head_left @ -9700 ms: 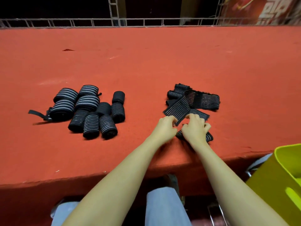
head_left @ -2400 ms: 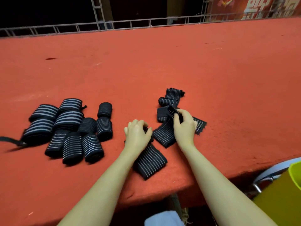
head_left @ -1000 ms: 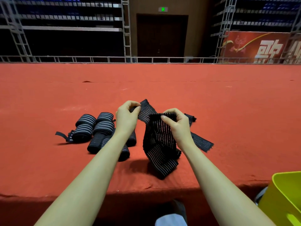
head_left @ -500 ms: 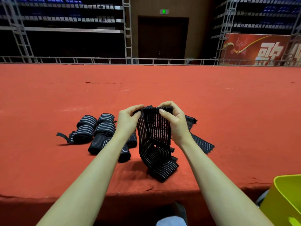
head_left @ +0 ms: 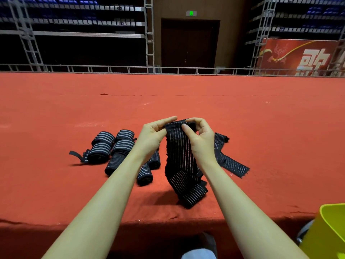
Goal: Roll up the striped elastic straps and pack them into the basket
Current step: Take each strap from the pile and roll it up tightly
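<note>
Hands: your left hand (head_left: 152,136) & right hand (head_left: 200,139) are both pinching top end of the strap (head_left: 180,157), lifted, tail trailing on red carpet (head_left: 186,101) | risk: loose 1st turn, so roll's unwinding | basket (head_left: 328,234) is sitting lower right.

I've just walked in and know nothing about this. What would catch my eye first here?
Two bare hands in the middle: the left hand and right hand pinch the top of a striped elastic strap, whose lower end trails onto the red table. Left of them lies a cluster of rolled straps; more unrolled straps lie to the right. A yellow-green basket peeks in at the bottom right corner.
</note>
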The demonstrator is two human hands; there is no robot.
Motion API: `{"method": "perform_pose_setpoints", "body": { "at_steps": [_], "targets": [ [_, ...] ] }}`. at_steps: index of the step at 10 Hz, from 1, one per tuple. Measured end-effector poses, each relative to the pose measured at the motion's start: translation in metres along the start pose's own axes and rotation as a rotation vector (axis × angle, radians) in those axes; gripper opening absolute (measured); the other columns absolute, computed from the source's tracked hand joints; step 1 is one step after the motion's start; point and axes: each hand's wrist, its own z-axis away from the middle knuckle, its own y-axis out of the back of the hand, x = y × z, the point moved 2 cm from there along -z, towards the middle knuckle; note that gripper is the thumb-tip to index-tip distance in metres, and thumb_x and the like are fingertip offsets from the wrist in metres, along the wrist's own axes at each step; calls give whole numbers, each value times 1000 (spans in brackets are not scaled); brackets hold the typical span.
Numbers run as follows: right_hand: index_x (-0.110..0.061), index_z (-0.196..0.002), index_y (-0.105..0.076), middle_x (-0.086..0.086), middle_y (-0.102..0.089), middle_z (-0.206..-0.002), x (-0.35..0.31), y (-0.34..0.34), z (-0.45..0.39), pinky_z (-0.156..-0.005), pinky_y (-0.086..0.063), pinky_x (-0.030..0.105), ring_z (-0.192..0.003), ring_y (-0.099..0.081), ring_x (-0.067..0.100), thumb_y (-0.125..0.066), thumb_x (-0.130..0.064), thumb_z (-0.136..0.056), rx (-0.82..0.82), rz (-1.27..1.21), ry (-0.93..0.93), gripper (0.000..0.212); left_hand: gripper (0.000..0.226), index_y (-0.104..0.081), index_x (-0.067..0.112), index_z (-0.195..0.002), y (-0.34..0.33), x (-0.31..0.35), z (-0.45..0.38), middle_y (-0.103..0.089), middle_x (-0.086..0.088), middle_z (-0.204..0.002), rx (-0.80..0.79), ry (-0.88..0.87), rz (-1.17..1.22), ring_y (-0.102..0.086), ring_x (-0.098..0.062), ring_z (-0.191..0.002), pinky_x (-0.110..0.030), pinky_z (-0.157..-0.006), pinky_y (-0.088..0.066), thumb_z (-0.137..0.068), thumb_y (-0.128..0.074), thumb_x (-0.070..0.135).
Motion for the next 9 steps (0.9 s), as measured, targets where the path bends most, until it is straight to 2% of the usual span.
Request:
{"method": "perform_pose_setpoints", "body": {
  "at_steps": [1,2,3,4,5,6,7,9],
  "targets": [
    [-29,-89,-63,-2,-68,-92,4,1,0,-93,-48,49,-95,-62,19,-69,-24,-82,4,91,16,11,41,-68,26,-108,0,-5,0,-70,5,-108,-24,27,3,-62,-10,-109,-28,-97,-47,-91,-49,-7],
    [-34,-92,-63,-2,-67,-99,10,3,0,-96,-45,50,-100,-60,19,-66,-32,-81,33,134,6,11,42,-66,24,-116,2,-9,-2,-65,-4,-119,-12,100,-48,-59,-17,-107,-36,-98,-44,-95,-44,-5],
    [-43,-94,-61,-8,-65,-101,14,4,0,-98,-42,51,-107,-56,21,-62,-44,-78,62,189,2,16,40,-62,23,-122,0,-9,-1,-62,-6,-125,-38,86,-78,-59,-15,-110,-32,-98,-46,-96,-45,-2],
    [-44,-101,-61,-5,-64,-106,18,3,0,-98,-43,50,-110,-54,25,-60,-49,-77,78,226,-3,25,41,-60,23,-123,-2,-12,-3,-63,-1,-123,-9,77,-60,-59,-12,-112,-29,-97,-47,-96,-45,-3],
    [-36,-120,-61,2,-62,-113,19,4,-2,-102,-41,46,-113,-52,24,-64,-40,-84,60,251,1,36,44,-60,24,-121,-4,-16,-7,-64,0,-116,36,85,-75,-61,-14,-106,-32,-95,-49,-94,-43,-6],
    [-29,-130,-57,4,-59,-117,17,5,-1,-103,-38,39,-116,-45,22,-64,-30,-90,24,293,-5,41,37,-57,19,-112,-5,-15,-6,-67,1,-96,58,83,-9,-63,-17,-90,-30,-82,-53,-91,-46,-9],
    [-29,-132,-55,5,-57,-117,16,5,-1,-105,-35,40,-117,-42,23,-63,-29,-90,43,290,-12,42,14,-57,13,-97,-7,-14,-3,-72,1,-81,13,50,132,-67,-13,-75,-25,-71,-52,-90,-58,1],
    [-31,-129,-56,4,-57,-119,19,0,3,-106,-35,40,-121,-43,24,-62,-31,-91,107,264,-41,38,14,-56,11,-94,-11,-18,0,-70,1,-77,30,33,255,-66,-9,-72,-20,-69,-51,-92,-52,-3]
  ]
}}
